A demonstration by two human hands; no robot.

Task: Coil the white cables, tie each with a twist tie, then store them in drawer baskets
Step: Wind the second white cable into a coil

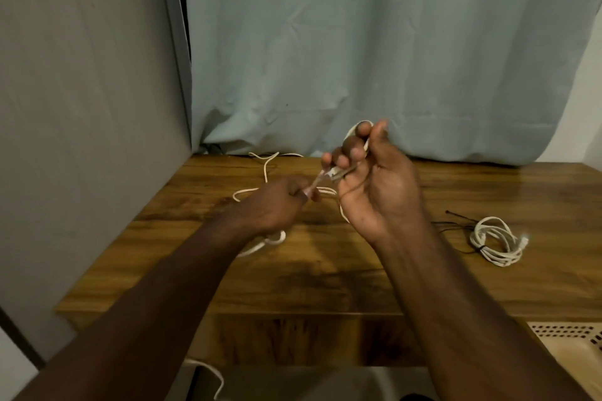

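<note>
My right hand (374, 182) is raised over the wooden table (325, 270), its fingers curled round a small loop of white cable (353, 130). My left hand (280, 202) pinches the same cable just below and left of it, near a clear plug end. The rest of this cable (265, 169) trails loose over the table behind and under my left hand. A second white cable (495, 242), coiled and bound with a dark tie, lies at the right of the table.
Thin black twist ties (456, 221) lie left of the coiled cable. A perforated beige basket (573, 345) shows at the lower right. A pale curtain (358, 58) hangs behind the table, a grey panel (81, 107) stands at the left. Another white cord (208, 374) hangs below the table edge.
</note>
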